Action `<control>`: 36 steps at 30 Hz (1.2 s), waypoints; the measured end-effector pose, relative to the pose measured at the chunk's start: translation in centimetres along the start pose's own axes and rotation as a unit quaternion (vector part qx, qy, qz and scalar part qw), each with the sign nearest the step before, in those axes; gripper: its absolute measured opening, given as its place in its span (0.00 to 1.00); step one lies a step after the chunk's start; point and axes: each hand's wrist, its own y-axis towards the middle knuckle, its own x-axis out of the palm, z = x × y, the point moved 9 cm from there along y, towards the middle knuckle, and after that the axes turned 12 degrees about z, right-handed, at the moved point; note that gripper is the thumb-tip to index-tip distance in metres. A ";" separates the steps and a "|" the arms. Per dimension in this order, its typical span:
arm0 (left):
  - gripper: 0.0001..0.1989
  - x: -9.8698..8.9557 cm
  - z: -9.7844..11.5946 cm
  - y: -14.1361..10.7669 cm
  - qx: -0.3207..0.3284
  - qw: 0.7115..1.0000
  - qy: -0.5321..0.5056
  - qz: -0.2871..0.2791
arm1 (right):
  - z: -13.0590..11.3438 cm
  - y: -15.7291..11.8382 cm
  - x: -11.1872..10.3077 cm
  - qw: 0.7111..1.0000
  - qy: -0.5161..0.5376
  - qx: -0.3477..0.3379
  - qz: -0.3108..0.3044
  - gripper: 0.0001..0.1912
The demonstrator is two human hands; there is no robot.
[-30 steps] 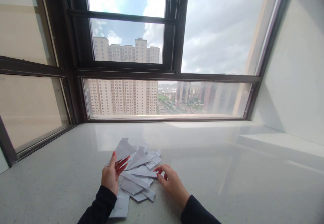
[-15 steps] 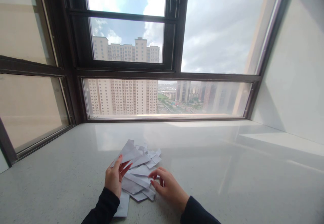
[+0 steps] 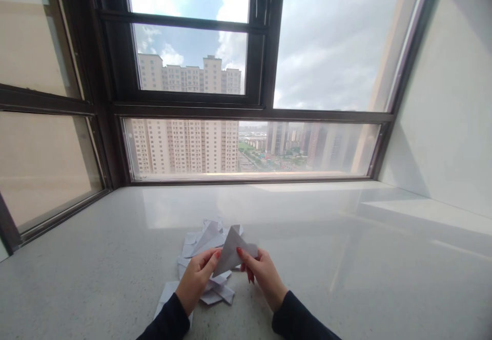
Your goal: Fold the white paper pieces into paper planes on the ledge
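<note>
A piece of folded white paper (image 3: 231, 250) with a pointed top is held up between my two hands. My left hand (image 3: 198, 277) pinches its left edge between thumb and fingers. On the right side, my right hand (image 3: 264, 274) grips it, thumb on the near face and fingers behind. Below and behind lies a loose pile of folded white papers (image 3: 198, 240), partly covered by my hands and the held piece. Another flat white paper (image 3: 164, 296) rests by my left sleeve, which hides part of it.
The papers lie on a pale speckled stone sill (image 3: 346, 258). Dark window frames (image 3: 246, 111) rise behind it and along the left. A white wall (image 3: 449, 125) bounds the right side, and tall buildings (image 3: 184, 145) stand outside the glass.
My left hand has moved right and taken hold of the folded paper's left edge. My right hand has lifted from beside the pile and now grips the paper too.
</note>
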 end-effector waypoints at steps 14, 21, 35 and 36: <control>0.18 -2.7 -1.1 1.1 0.138 0.831 0.538 0.025 | 0.2 0.2 -1.2 0.998 -0.017 0.019 0.059 0.23; 0.14 -4.1 -1.8 2.1 0.114 0.867 0.478 0.085 | 0.2 0.0 -1.0 0.998 -0.028 0.014 0.047 0.23; 0.14 -6.3 0.5 1.8 0.151 0.921 0.288 0.216 | -0.1 0.0 -1.1 0.999 -0.017 0.008 0.051 0.23; 0.14 -6.5 0.7 1.8 0.154 0.929 0.254 0.221 | -0.2 0.0 -1.1 0.999 -0.012 0.003 0.051 0.23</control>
